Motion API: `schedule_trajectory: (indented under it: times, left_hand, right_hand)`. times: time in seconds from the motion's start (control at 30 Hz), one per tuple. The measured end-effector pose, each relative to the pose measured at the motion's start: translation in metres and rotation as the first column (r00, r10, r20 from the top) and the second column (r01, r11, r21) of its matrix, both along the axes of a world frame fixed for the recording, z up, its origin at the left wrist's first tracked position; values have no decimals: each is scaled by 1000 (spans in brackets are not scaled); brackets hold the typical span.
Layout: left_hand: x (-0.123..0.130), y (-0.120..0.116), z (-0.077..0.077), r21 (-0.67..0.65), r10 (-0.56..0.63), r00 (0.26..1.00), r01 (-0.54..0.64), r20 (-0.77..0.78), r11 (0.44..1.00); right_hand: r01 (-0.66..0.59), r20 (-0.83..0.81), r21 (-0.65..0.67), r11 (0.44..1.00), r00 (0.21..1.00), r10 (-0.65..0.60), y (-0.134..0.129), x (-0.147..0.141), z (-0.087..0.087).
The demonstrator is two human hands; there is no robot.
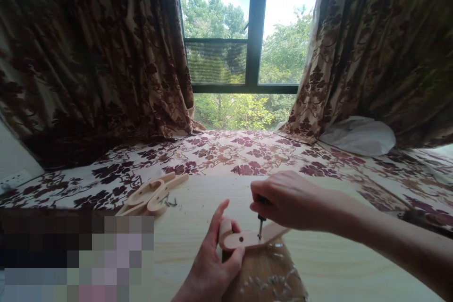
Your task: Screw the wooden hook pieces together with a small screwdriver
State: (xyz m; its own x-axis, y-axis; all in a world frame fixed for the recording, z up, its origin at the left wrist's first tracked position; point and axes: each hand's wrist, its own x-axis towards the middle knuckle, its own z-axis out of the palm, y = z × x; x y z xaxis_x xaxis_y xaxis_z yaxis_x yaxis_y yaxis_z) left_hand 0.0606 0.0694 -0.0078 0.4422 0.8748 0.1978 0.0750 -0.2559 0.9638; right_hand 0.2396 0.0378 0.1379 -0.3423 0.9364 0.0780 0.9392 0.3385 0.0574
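One wooden piece (pixel 250 240) lies nine-to-three o'clock over a brown block (pixel 262 276), the left hand (pixel 214 262) pinching it from seven, the right hand (pixel 283 198), at one, gripping an upright tool (pixel 261 226) against it.

Right hand (pixel 278 198) fisted above the spread, pinching left hand (pixel 220 252).

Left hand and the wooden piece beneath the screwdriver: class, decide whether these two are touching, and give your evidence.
Touching. The head view shows the left hand around the rounded end of the wooden piece, thumb against its near edge.
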Motion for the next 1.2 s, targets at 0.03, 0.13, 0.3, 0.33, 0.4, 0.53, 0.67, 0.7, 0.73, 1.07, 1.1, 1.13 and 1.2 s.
schedule_trajectory:
  times: [0.03, 0.13, 0.3, 0.33, 0.4, 0.53, 0.67, 0.7, 0.73, 1.07, 1.1, 1.13, 1.2]
  left_hand:
    - [-1, 1, 0, 1, -14, 1000, 14, -6, 1000]
    - [-2, 2, -2, 3, -44, 999, 44, -24, 999]
    - [-3, 4, -3, 44, -55, 998, 57, -30, 997]
    - [-3, 4, -4, 50, -55, 998, 56, -27, 997]
    - [-3, 5, -4, 51, -51, 998, 52, -24, 997]
    - [-3, 6, -4, 30, -56, 998, 57, -22, 998]
    - [-5, 4, -5, 26, -57, 998, 57, -27, 998]
    - [-5, 4, -5, 28, -59, 998, 60, -31, 998]
    - [-5, 4, -5, 32, -58, 998, 59, -34, 998]
    - [-3, 5, -6, -4, -40, 999, 40, -15, 999]
    - [-4, 5, -6, -5, -38, 999, 38, -20, 999]
    - [-3, 4, -5, -9, -38, 999, 38, -26, 999]
    - [-3, 4, -4, -21, -39, 999, 38, -38, 999]
  right_hand:
    - [-39, 23, -12, 999, 999, 40, -2, -2, 4]
    - [-190, 53, -81, 979, 980, 194, -10, -8, 16]
    - [-175, 50, -124, 977, 982, 182, -11, -6, 17]
    - [-131, 38, -113, 985, 990, 137, -10, -3, 14]
    - [-41, 0, -89, 995, 999, 41, -7, 1, 8]
    - [31, 2, -75, 997, 1000, -31, -8, 5, 7]
    - [-134, 9, -145, 980, 991, 137, -13, 2, 18]
    - [-169, 1, -157, 973, 985, 171, -13, 2, 20]
    - [-187, -4, -162, 969, 982, 189, -13, 2, 21]
    - [-11, 33, -112, 994, 999, 15, -7, 4, 14]
    - [-19, 32, -127, 992, 999, 23, -9, 4, 16]
    - [-39, 23, -144, 989, 999, 43, -10, 3, 19]
    - [-105, -12, -171, 980, 994, 104, -13, 3, 24]
